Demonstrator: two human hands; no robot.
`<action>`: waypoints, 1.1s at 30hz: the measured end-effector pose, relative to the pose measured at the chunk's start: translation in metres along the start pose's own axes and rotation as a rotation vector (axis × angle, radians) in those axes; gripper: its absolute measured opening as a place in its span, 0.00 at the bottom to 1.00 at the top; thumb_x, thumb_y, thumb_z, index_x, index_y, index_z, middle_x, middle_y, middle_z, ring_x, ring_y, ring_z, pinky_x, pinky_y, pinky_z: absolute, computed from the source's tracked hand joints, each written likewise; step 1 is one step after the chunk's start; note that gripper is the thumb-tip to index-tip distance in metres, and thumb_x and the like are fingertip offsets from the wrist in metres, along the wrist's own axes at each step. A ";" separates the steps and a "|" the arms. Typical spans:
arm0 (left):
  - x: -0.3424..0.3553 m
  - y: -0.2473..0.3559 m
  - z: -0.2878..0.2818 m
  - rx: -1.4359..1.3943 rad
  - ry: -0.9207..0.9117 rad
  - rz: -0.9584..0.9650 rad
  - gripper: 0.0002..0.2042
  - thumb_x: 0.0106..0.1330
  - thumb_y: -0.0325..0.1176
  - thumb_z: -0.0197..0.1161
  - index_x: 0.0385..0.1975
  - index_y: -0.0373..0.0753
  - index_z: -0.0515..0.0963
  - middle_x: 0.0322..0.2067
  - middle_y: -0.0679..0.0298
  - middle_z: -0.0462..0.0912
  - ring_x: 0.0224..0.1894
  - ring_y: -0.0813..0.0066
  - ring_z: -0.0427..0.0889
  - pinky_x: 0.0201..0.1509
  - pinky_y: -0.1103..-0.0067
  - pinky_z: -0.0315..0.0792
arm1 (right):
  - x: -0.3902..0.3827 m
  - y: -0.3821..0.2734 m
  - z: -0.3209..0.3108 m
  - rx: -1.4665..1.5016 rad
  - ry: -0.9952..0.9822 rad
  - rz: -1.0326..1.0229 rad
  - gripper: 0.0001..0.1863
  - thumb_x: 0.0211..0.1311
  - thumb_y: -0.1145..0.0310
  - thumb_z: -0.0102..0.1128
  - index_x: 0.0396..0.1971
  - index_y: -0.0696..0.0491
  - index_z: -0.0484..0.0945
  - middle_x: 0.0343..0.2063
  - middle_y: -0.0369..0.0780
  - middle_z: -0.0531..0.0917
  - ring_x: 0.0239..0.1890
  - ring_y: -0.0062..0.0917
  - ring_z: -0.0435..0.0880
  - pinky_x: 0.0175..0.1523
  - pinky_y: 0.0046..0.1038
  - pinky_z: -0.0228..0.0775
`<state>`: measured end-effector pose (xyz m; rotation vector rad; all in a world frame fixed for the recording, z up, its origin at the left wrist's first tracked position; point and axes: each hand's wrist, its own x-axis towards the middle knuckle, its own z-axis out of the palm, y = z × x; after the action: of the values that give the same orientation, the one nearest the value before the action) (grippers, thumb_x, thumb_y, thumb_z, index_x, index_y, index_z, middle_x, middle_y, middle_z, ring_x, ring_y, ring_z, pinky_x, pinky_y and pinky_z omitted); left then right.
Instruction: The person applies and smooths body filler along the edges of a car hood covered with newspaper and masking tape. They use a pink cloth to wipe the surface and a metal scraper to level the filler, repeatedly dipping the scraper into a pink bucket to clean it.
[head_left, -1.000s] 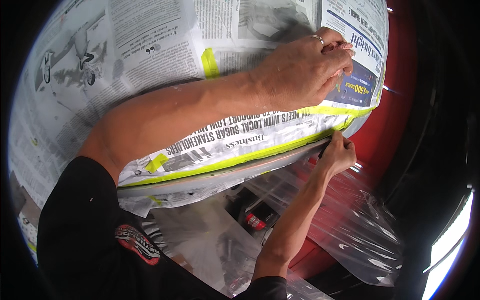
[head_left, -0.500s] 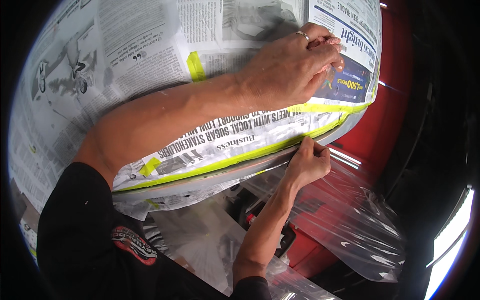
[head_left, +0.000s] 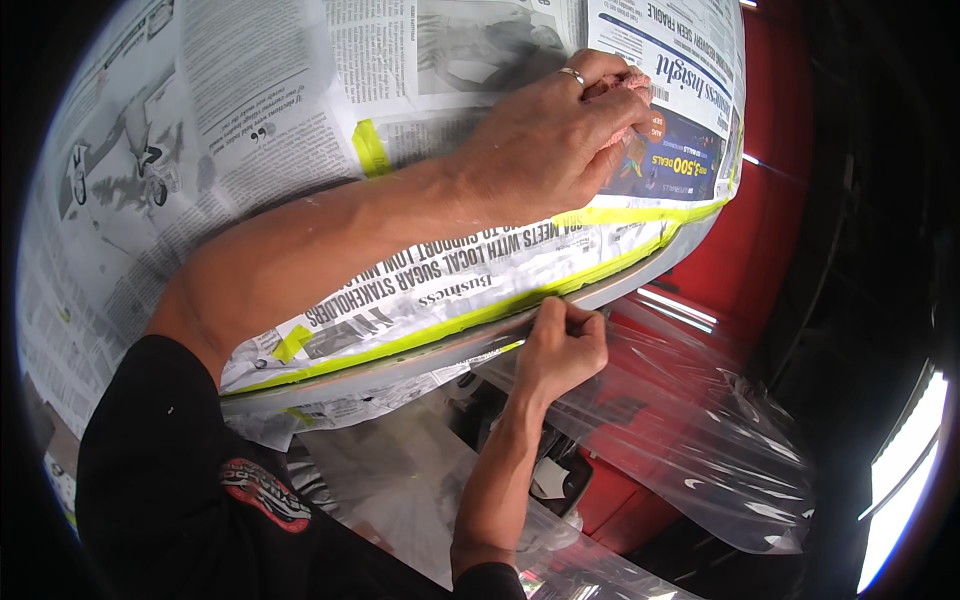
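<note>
1. Grey strip (head_left: pixel 450 350) – along yellow tape's (head_left: pixel 400 340) near side; newspaper (head_left: pixel 260 110) beyond, likely shielding.
2. Right hand (head_left: pixel 562 350): fingers pinched closed at strip; can't tell what's gripped.
3. Left hand (head_left: pixel 560 135), farther – curled around pink cloth (head_left: pixel 632 82), perhaps steadying.

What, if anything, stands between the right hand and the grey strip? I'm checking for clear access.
Nothing visible does: the right hand appears to touch the grey strip just below the yellow tape. Whether its curled fingers hide something small cannot be seen.
</note>
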<state>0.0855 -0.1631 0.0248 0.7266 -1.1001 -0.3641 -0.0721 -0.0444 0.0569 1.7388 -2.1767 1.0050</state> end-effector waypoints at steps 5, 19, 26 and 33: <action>-0.002 -0.003 0.003 0.005 -0.032 -0.006 0.10 0.63 0.26 0.61 0.44 0.39 0.75 0.52 0.53 0.73 0.53 0.54 0.78 0.54 0.68 0.75 | 0.030 -0.001 0.000 0.016 0.035 0.035 0.10 0.50 0.75 0.60 0.18 0.66 0.73 0.17 0.39 0.78 0.21 0.16 0.70 0.27 0.20 0.65; -0.001 0.001 -0.002 0.029 -0.037 -0.006 0.10 0.64 0.27 0.62 0.44 0.39 0.75 0.51 0.52 0.71 0.50 0.53 0.78 0.51 0.67 0.75 | 0.156 0.026 0.003 -0.063 0.104 0.062 0.12 0.46 0.71 0.64 0.19 0.66 0.77 0.14 0.40 0.77 0.18 0.19 0.69 0.26 0.26 0.65; -0.002 -0.001 0.002 0.012 -0.030 -0.006 0.10 0.63 0.25 0.62 0.43 0.39 0.75 0.52 0.51 0.71 0.48 0.52 0.79 0.49 0.67 0.75 | 0.093 0.019 -0.008 -0.015 -0.021 0.074 0.09 0.48 0.75 0.61 0.18 0.67 0.75 0.15 0.38 0.76 0.19 0.16 0.67 0.25 0.24 0.62; 0.000 0.000 -0.003 -0.010 -0.029 -0.047 0.11 0.62 0.26 0.62 0.44 0.41 0.75 0.52 0.52 0.71 0.47 0.51 0.78 0.47 0.65 0.75 | 0.048 0.009 -0.001 0.068 0.008 -0.009 0.08 0.49 0.76 0.61 0.18 0.65 0.74 0.16 0.36 0.77 0.20 0.15 0.70 0.26 0.21 0.64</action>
<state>0.0882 -0.1622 0.0238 0.7415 -1.1090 -0.4203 -0.0950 -0.0807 0.0793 1.7683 -2.1519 1.0946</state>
